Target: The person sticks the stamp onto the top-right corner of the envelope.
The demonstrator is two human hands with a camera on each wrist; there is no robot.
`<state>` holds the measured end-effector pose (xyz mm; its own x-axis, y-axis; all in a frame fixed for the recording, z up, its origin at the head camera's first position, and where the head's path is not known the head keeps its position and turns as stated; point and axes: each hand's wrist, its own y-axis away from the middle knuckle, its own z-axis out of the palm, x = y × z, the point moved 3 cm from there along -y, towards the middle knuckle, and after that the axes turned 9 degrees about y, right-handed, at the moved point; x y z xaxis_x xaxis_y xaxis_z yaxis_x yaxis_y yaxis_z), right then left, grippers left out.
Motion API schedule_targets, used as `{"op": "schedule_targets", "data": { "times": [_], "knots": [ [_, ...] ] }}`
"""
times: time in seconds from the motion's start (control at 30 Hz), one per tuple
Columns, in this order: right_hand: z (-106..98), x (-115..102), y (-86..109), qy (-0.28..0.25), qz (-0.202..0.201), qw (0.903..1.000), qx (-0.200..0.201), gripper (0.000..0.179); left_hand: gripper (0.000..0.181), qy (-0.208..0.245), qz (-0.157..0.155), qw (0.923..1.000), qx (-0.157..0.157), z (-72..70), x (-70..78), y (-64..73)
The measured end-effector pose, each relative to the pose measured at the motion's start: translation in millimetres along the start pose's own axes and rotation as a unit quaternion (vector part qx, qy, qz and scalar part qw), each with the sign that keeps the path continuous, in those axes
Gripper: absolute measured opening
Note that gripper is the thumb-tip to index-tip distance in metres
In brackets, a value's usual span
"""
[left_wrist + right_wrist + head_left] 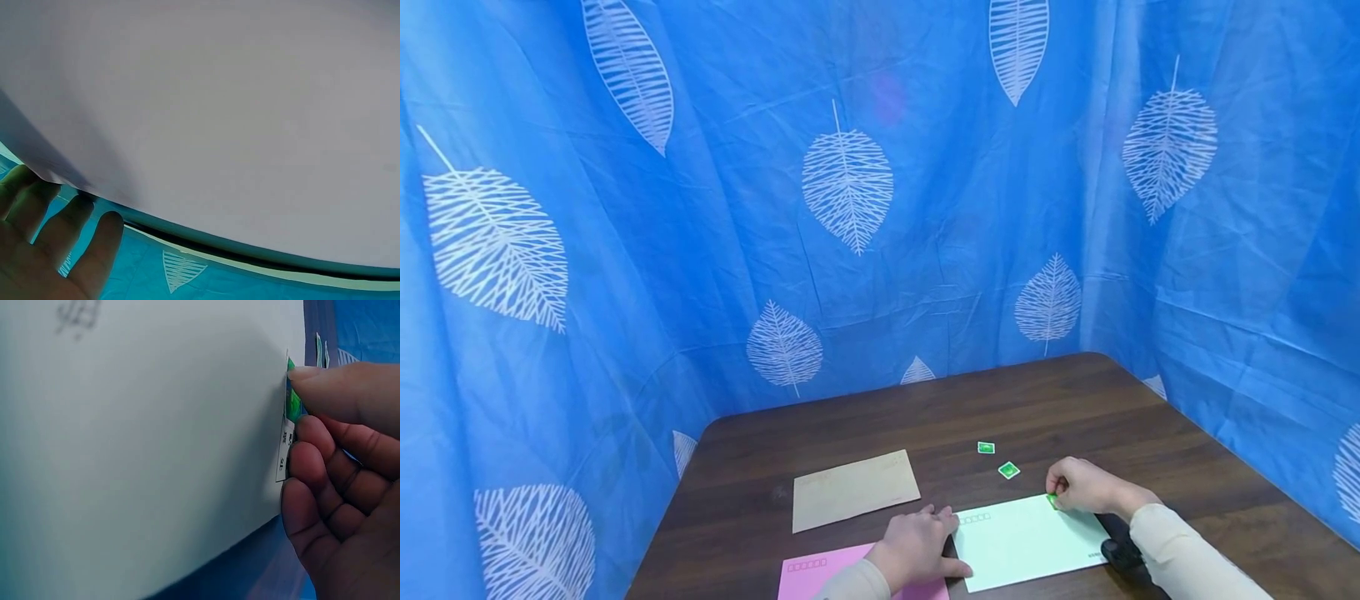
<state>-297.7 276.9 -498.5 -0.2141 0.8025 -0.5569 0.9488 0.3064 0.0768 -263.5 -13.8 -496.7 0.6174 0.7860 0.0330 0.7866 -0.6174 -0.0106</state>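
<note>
My right hand (1092,485) is at the upper right corner of a pale green envelope (1022,542). Between its thumb and curled fingers it pinches a small green postage stamp (295,403), close over the paper in the right wrist view. My left hand (916,543) lies with fingers extended at the envelope's left edge, its thumb on the lower left corner. Under that hand is a pink envelope (805,579), partly covered by hand and sleeve. The fingers (103,250) show at the paper's edge in the left wrist view.
Two more green stamps (986,447) lie on the dark wooden table (760,442) behind the pale green envelope. A tan envelope (856,492) lies at the left. Beneath the right wrist is a black object (1122,550). A blue leaf-patterned curtain (940,275) surrounds the table.
</note>
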Motion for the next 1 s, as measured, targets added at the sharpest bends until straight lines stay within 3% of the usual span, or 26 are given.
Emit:
{"op": "schedule_targets", "data": {
  "times": [0.2,0.37,0.47,0.67,0.77,1.0],
  "knots": [
    [-1.6,3.3,-1.0,-0.004,0.008,0.9999,0.009,0.02,0.069,0.004,0.005,1.0,0.005,-0.6,0.3,0.2],
    [-4.3,7.2,2.1,0.005,-0.013,0.9998,0.017,0.017,0.069,0.003,0.01,0.9999,0.006,-1.4,2.0,1.6],
    [-8.6,4.9,3.8,0.026,-0.031,0.9987,0.031,0.01,0.07,-0.001,0.006,1.0,-0.001,-1.4,1.1,1.8],
    [-16.0,-9.4,6.4,0.079,-0.078,0.9932,0.038,0.014,0.07,-0.005,-0.002,1.0,-0.004,-3.7,-2.0,1.6],
    [-17.6,-15.5,10.3,0.113,-0.089,0.9892,0.028,0.012,0.07,0.0,-0.001,1.0,-0.002,-5.2,-1.2,2.1],
    [-13.7,-24.3,30.0,0.196,-0.128,0.9721,-0.011,0.025,0.069,0.002,0.007,1.0,-0.002,-4.0,-0.5,2.5]
  ]
}}
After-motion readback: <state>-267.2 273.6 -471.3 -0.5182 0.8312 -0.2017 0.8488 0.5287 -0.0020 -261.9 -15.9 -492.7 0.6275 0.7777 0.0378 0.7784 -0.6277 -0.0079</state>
